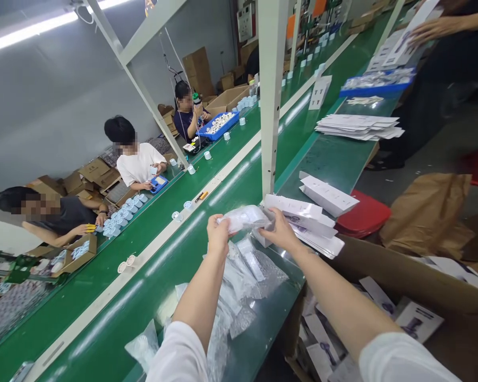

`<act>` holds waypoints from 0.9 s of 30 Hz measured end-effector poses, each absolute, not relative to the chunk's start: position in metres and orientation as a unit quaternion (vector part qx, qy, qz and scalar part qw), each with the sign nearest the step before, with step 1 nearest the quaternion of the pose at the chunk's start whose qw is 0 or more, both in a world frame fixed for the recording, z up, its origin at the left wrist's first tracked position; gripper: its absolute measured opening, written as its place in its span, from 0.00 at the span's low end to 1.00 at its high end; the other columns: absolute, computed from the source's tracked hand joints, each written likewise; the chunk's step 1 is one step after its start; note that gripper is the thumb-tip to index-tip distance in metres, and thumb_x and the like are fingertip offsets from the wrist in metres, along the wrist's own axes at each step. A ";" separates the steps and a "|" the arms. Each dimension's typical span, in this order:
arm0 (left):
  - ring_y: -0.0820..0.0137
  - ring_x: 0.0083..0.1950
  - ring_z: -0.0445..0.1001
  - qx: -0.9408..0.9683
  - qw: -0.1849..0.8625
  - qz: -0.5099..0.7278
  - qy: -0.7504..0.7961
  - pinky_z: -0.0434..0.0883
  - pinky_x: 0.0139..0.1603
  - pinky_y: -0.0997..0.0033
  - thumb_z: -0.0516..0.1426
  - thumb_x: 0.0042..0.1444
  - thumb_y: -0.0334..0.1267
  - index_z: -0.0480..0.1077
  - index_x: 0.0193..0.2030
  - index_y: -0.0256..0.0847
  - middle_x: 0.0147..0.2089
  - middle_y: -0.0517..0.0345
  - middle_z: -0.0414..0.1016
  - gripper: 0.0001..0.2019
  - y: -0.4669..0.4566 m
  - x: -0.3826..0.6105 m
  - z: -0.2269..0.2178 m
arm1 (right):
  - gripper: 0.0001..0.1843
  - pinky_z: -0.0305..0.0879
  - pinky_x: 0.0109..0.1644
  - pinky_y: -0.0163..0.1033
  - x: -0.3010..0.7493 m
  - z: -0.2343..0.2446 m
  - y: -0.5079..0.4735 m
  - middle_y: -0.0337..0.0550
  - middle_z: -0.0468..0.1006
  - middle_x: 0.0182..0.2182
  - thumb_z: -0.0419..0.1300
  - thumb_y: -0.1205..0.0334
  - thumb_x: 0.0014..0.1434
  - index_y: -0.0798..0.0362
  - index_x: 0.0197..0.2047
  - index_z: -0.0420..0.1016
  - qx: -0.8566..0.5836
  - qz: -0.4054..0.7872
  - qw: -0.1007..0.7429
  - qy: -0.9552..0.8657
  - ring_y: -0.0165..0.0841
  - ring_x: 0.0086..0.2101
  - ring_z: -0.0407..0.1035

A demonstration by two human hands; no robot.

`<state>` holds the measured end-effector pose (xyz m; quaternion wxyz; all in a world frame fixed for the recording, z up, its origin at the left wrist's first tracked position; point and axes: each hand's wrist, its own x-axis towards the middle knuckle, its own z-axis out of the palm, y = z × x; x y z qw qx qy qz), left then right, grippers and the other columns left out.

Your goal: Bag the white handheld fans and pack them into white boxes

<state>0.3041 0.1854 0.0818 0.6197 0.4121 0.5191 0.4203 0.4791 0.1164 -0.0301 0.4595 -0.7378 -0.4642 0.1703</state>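
My left hand (218,234) grips the left end of a clear bubble-wrap bag (245,216) with a pale item inside. At the bag's right end, the curled fingers of my right hand (282,231) hold the plastic, close to the white cardboard boxes (302,212). Those boxes lie partly flat, with printed pictures on them, just beyond my right hand. Below my hands, several more bubble-wrap bags (239,276) are heaped on the green work surface. What the wrapped item is cannot be made out.
A green conveyor belt (151,276) runs diagonally past a white post (269,106). A large carton (386,260) of printed boxes stands at lower right, near a red stool (362,215). Flat white boxes (358,127) are stacked farther along. Several co-workers sit across the belt; another stands at upper right.
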 end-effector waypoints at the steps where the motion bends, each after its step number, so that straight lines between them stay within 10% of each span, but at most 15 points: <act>1: 0.77 0.26 0.67 0.429 0.610 0.447 0.493 0.67 0.24 0.79 0.60 0.43 0.34 0.62 0.41 0.41 0.30 0.65 0.66 0.17 0.186 0.301 0.085 | 0.44 0.66 0.53 0.53 0.486 -0.030 0.113 0.54 0.68 0.53 0.67 0.51 0.47 0.48 0.63 0.53 -0.730 0.190 0.448 -0.481 0.49 0.50 0.69; 10: 0.75 0.23 0.63 0.716 0.447 0.268 0.464 0.65 0.31 0.75 0.59 0.49 0.36 0.67 0.41 0.43 0.24 0.67 0.63 0.11 0.178 0.310 0.094 | 0.35 0.68 0.50 0.53 0.510 -0.044 0.088 0.48 0.69 0.44 0.70 0.50 0.42 0.50 0.49 0.60 -0.672 0.244 0.431 -0.550 0.47 0.46 0.68; 15: 0.61 0.41 0.76 0.897 0.159 0.070 0.406 0.70 0.44 0.63 0.53 0.56 0.34 0.68 0.49 0.44 0.41 0.51 0.75 0.14 0.165 0.347 0.114 | 0.31 0.67 0.50 0.53 0.497 -0.049 0.094 0.45 0.69 0.42 0.70 0.50 0.43 0.48 0.45 0.59 -0.663 0.229 0.463 -0.542 0.45 0.44 0.68; 27: 0.53 0.58 0.68 0.952 0.090 -0.020 0.290 0.65 0.58 0.52 0.58 0.59 0.50 0.63 0.57 0.39 0.59 0.42 0.67 0.24 0.148 0.364 0.065 | 0.36 0.70 0.50 0.53 0.507 -0.056 0.078 0.51 0.68 0.51 0.66 0.48 0.47 0.46 0.53 0.53 -0.634 0.266 0.507 -0.520 0.45 0.51 0.69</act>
